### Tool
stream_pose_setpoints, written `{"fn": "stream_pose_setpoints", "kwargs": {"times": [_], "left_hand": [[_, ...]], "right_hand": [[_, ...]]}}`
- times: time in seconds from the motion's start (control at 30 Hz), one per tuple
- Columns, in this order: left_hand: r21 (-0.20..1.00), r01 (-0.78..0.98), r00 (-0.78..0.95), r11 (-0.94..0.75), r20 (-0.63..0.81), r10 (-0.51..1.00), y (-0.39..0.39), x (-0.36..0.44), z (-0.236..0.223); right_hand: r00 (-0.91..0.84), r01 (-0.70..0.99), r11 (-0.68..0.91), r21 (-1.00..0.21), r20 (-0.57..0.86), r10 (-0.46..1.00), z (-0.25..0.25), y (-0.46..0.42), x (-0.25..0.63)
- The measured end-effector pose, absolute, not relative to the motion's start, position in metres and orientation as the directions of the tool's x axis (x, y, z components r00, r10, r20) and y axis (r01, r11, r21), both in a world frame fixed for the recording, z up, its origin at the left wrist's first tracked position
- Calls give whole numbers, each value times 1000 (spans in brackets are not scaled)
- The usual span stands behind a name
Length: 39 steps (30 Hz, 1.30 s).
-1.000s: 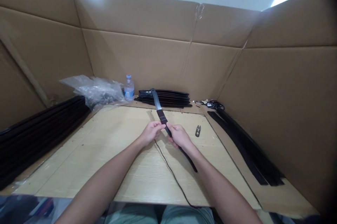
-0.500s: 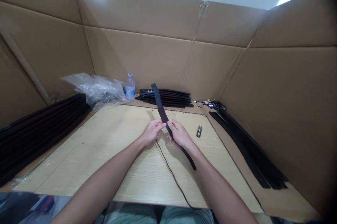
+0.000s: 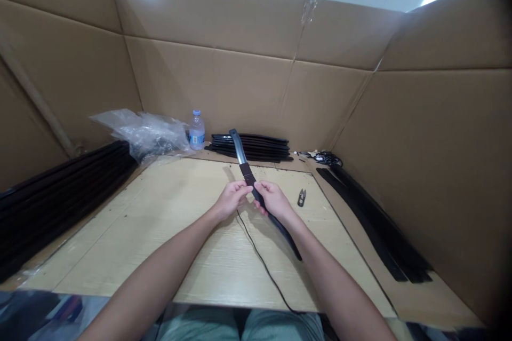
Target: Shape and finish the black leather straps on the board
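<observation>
A long, curved black strip point(image 3: 285, 234) is held at a slant over the board, its far end up and away from me. Part of it, just beyond my fingers, is wrapped in dark cord point(image 3: 247, 171). My right hand point(image 3: 274, 200) is closed round the strip below the wrapping, thumb on top. My left hand point(image 3: 232, 198) pinches at the strip's left edge, close to my right thumb. From beneath it a thin black cord point(image 3: 259, 259) runs down to the board's front edge. Thread snips point(image 3: 301, 198) lie to the right of my hands.
Black strips are stacked at the back point(image 3: 256, 148), along the left point(image 3: 60, 191) and on the right point(image 3: 368, 223). A water bottle point(image 3: 197, 132) stands beside clear plastic bags point(image 3: 150, 135). Tangled black cord point(image 3: 326, 158) lies back right. Cardboard walls point(image 3: 212, 79) surround the pale board point(image 3: 140, 234).
The strip has turned slightly in my hands, so its far part now shines with reflected light. Both hands stay at nearly the same spot. The view has shifted a little.
</observation>
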<state>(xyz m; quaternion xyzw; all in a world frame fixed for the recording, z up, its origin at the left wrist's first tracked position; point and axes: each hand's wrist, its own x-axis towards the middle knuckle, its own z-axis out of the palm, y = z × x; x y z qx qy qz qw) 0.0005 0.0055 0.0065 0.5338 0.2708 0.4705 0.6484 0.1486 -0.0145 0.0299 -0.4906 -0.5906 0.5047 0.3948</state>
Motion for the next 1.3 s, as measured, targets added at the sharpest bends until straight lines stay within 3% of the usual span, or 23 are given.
{"fn": "stream_pose_setpoints", "kwargs": {"times": [0.63, 1.07, 1.3], "left_hand": [[949, -314, 413, -39, 173, 894, 8, 0, 9], [954, -295, 445, -44, 178, 878, -4, -4, 19], [959, -277, 424, -60, 178, 888, -11, 3, 23]], "right_hand": [[-113, 281, 8, -960, -25, 993, 27, -18, 148], [-193, 143, 63, -988, 34, 981, 35, -30, 148], [-65, 96, 249, -964, 244, 968, 40, -20, 146]]}}
